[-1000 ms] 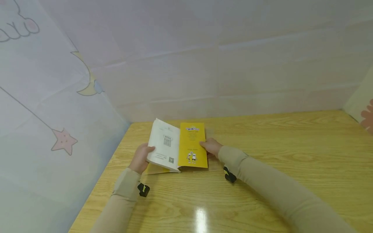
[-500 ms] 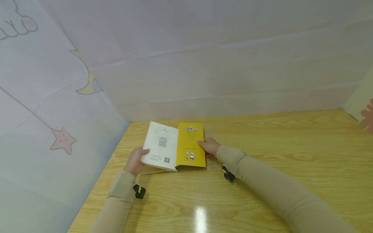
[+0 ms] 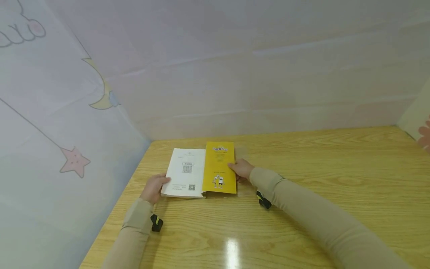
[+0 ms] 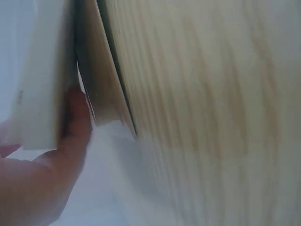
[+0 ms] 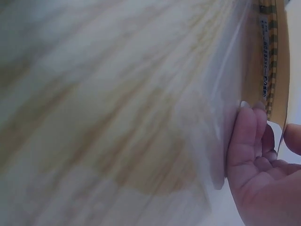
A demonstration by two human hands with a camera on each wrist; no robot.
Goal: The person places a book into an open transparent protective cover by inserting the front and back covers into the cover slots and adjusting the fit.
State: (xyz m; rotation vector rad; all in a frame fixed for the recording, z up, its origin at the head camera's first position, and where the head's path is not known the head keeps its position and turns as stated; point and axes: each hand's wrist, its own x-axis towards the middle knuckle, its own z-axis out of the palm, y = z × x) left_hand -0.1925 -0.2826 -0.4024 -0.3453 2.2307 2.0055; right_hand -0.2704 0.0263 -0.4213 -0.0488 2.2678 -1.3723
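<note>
A book lies open toward the back of the table in the head view. Its white page block [image 3: 186,173] is on the left, and a yellow cover flap [image 3: 220,164] printed with a robot figure is on the right. My left hand [image 3: 154,188] grips the page block's left edge, thumb on top and fingers beneath. In the left wrist view, a gap separates the block [image 4: 42,70] from the cover below [image 4: 101,61]. With thumb above and fingers underneath, my right hand [image 3: 243,169] pinches the flap's right edge. A clear plastic sleeve [image 5: 223,94] sticks out beside those fingers in the right wrist view.
The wooden table [image 3: 319,164] extends far to the right. A pale printed wall covering [image 3: 201,82] rises at the back, and another with a pink star [image 3: 74,162] stands close on the left. A light glare [image 3: 231,252] shows at the front.
My left hand has moved left and slightly toward me, lowering the page block from tilted to nearly flat. The right hand stays on the yellow flap, almost unmoved.
</note>
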